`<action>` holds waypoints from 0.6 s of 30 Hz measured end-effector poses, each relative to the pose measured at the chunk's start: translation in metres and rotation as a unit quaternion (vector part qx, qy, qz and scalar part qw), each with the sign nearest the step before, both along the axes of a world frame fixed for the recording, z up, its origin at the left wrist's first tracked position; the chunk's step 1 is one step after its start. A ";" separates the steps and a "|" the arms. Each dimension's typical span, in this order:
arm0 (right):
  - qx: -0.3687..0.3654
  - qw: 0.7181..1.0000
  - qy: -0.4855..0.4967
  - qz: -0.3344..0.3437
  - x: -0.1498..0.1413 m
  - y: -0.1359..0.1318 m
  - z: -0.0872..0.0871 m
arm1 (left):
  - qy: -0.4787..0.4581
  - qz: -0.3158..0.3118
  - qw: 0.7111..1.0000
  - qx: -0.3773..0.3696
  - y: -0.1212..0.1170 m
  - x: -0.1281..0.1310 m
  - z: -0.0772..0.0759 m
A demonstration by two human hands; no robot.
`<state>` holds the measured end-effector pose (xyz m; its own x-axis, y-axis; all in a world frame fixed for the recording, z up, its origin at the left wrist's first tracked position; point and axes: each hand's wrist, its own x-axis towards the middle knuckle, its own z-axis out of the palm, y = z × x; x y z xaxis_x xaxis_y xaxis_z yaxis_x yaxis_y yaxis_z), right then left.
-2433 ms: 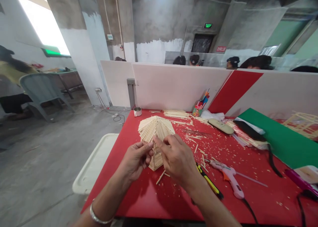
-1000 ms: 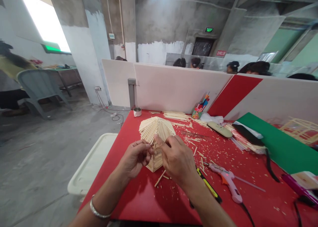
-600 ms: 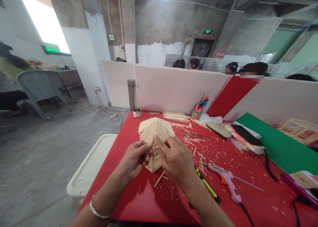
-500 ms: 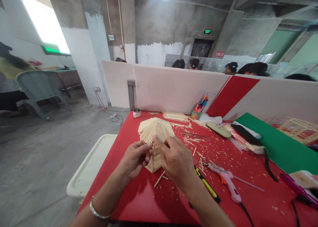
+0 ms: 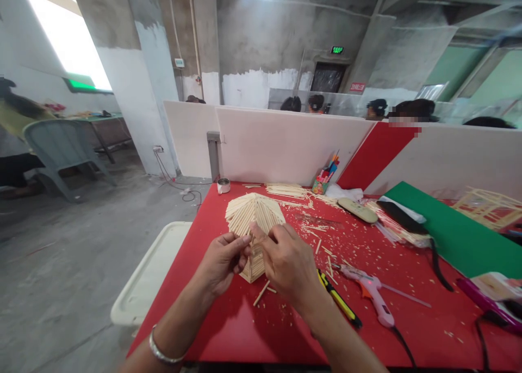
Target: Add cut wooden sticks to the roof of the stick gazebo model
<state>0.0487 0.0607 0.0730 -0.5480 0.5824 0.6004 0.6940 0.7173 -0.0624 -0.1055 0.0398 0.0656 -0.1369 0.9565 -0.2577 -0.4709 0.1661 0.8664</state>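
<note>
A small model built of thin wooden sticks stands on the red table, with a sloping, ridged stick roof over a stick-walled lower part. My left hand is closed at the roof's front edge, thumb and forefinger pinched together. Right beside it, my right hand is closed too, its thumb resting against the roof's front corner. Whatever lies between the fingertips is too small and covered to make out. Loose sticks lie just below the model. The right hand hides part of its right side.
Right of my hands lie a yellow-black utility knife and a pink glue gun with its cord. Stick piles, a pen cup, a tape roll and a spectacle case sit farther back. A white partition borders the table.
The view has shifted very slightly. Both hands keep the same pose at the roof's front edge, and the model looks the same.
</note>
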 end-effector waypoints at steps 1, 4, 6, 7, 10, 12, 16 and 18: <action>-0.005 1.000 0.018 0.011 0.003 -0.003 -0.002 | -0.001 -0.001 1.000 -0.001 -0.003 0.000 -0.001; -0.059 0.988 0.134 0.039 0.013 -0.018 -0.009 | -0.010 -0.017 1.000 -0.008 -0.022 0.005 -0.009; -0.156 0.958 0.235 0.049 0.020 -0.031 -0.016 | -0.012 -0.060 0.998 -0.021 -0.038 0.012 -0.018; -0.213 0.935 0.278 0.058 0.023 -0.036 -0.020 | -0.008 -0.084 0.996 -0.030 -0.046 0.017 -0.022; -0.341 0.869 0.348 0.088 0.032 -0.048 -0.031 | 0.013 -0.147 0.988 -0.047 -0.061 0.035 -0.033; -0.372 0.849 0.365 0.086 0.039 -0.052 -0.039 | 0.040 -0.168 0.984 -0.041 -0.062 0.047 -0.038; -0.374 0.852 0.364 0.049 0.060 -0.060 -0.054 | 0.071 -0.184 0.980 -0.038 -0.057 0.071 -0.050; -0.362 0.870 0.333 0.023 0.074 -0.063 -0.060 | 0.052 -0.172 0.983 -0.043 -0.054 0.082 -0.055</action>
